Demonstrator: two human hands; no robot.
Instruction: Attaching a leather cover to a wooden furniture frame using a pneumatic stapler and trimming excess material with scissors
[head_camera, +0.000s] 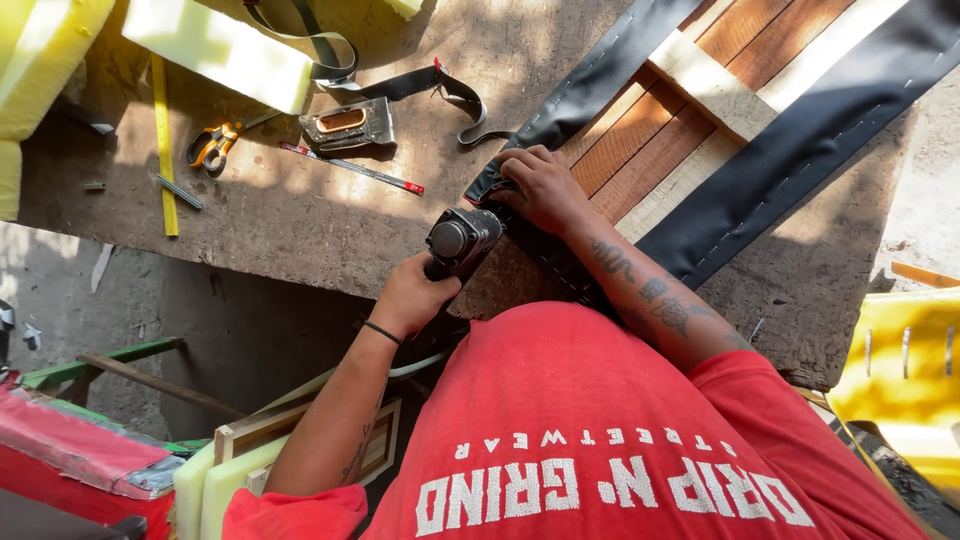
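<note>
1. The workbench (300, 215) is a worn, rough slab that fills the upper half of the view; its near edge runs from the left, under the hands, and drops to a concrete floor below on the left.
2. A wooden frame (650, 140) of reddish slats lies at a slant on the bench's right part, reaching past the top edge of the view.
3. Two black webbing straps cross it: the wide strap (800, 140) runs from the top right corner down to the bench's near edge, and the narrower strap (590, 85) runs down to the frame's near corner.
4. Yellow foam blocks (215, 45) lie along the bench's top left, with another pale block at the far left edge.
5. The right hand (545, 190) presses flat on the end of the narrower strap at the frame's corner, fingers curled over it.
6. The left hand (410, 295) is wrapped tight around the grip of a pneumatic stapler (462, 240), whose dark head sits just beside the right hand, at the bench's near edge.
7. A manual staple gun (348, 127) rests mid-bench, well apart from the hands, with loose strap coiled behind it.
8. A yellow ruler (163, 140) lies lengthwise at the left; orange-handled scissors (213, 145) sit just beside it.
9. A thin red-tipped pencil (350, 168) lies between the manual gun and the hands; bare bench surface shows around it.
</note>
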